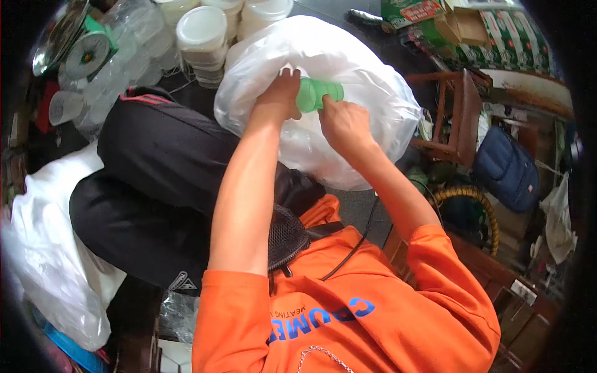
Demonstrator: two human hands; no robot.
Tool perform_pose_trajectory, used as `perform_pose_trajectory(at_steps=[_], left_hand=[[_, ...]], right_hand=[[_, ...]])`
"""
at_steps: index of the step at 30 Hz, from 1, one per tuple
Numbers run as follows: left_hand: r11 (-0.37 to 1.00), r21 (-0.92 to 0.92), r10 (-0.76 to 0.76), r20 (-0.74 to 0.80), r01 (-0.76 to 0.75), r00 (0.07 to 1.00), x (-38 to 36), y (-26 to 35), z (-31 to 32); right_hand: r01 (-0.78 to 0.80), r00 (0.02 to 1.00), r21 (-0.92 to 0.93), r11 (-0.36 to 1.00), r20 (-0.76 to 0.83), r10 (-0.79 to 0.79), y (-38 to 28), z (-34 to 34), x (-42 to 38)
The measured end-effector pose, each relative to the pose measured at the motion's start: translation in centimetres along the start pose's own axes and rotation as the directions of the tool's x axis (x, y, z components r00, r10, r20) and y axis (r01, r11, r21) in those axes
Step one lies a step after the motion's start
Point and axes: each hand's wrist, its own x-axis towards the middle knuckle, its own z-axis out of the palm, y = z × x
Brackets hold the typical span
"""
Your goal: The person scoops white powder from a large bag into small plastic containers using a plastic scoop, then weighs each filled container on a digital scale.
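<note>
A translucent green plastic cup (309, 94) lies on its side over the mouth of a large white plastic bag (367, 74). My left hand (280, 96) is curled against the cup's left end, with part of its grip hidden from above. At the right end, my right hand (346, 121) grips the cup with bent fingers. The bag bulges around both hands, and what is inside it is mostly hidden by its pale folds.
Stacks of lidded white tubs (202, 37) stand behind the bag. Clear plastic containers (134, 43) and a green scale (87, 56) are at the upper left. A wooden stool (457, 118) and a dark blue backpack (507, 168) are to the right. Another white bag (56, 242) lies left.
</note>
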Motion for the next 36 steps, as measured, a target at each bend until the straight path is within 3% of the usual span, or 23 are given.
perform_pose_trajectory(at_steps=[2,4,6,8,10,11,14,15,17,20,23,26,29,34,36], left_hand=[[0.996,0.046,-0.067,-0.189,0.077,0.980,0.3,-0.1,1.3],[0.990,0.059,-0.121,-0.104,0.128,0.987,0.6,0.5,0.2],[0.991,-0.035,-0.132,-0.218,0.127,0.967,0.5,0.5,0.1],[0.985,-0.029,-0.175,-0.157,0.172,0.972,0.9,0.7,-0.9],[0.957,-0.197,-0.233,-0.084,0.214,0.969,0.9,1.0,-1.6],[0.974,-0.101,-0.215,-0.114,0.204,0.970,1.3,0.7,-1.1],[0.965,-0.105,-0.251,-0.081,0.242,0.965,1.4,1.0,-1.6],[0.965,-0.102,-0.249,-0.068,0.241,0.966,1.4,0.9,-1.3],[0.974,-0.106,-0.218,-0.195,0.200,0.956,1.6,0.6,-0.9],[0.981,-0.053,-0.196,-0.222,0.188,0.955,2.3,0.1,-0.3],[0.986,-0.018,-0.166,-0.245,0.167,0.955,2.0,0.5,-0.2],[0.989,-0.067,-0.145,-0.266,0.131,0.953,1.8,0.1,0.2],[0.980,-0.130,-0.174,-0.224,0.147,0.959,1.5,-0.2,0.2],[0.958,-0.244,-0.204,-0.212,0.151,0.956,0.7,1.0,-1.2],[0.934,-0.327,-0.206,-0.176,0.140,0.962,0.7,1.2,-1.6]], right_hand=[[-0.088,0.993,0.031,0.996,0.082,0.085,1.3,0.3,0.7],[-0.128,0.981,-0.026,0.991,0.142,0.131,2.3,1.2,1.9],[-0.151,0.972,-0.036,0.988,0.176,0.155,2.9,0.7,3.5],[-0.162,0.951,-0.126,0.979,0.246,0.189,3.3,-0.9,5.1],[-0.149,0.933,-0.143,0.978,0.308,0.187,3.2,-3.0,5.5],[-0.136,0.915,-0.161,0.978,0.357,0.186,3.2,-3.9,5.8],[-0.106,0.901,-0.198,0.974,0.396,0.179,3.1,-5.0,5.4],[-0.111,0.896,-0.193,0.975,0.406,0.182,3.3,-4.8,5.1],[-0.102,0.874,-0.181,0.978,0.454,0.175,3.8,-4.2,4.6],[-0.074,0.839,-0.185,0.980,0.519,0.161,3.7,-1.0,4.4],[-0.064,0.774,-0.076,0.995,0.626,0.097,2.6,3.9,7.2],[-0.119,0.807,0.016,0.993,0.585,0.088,2.8,12.3,10.6],[-0.331,0.861,0.162,0.930,0.455,0.227,3.7,18.1,13.3],[-0.460,0.837,0.061,0.886,0.364,0.409,7.4,25.8,17.8],[-0.454,0.849,0.076,0.888,0.339,0.405,8.3,26.9,19.2]])
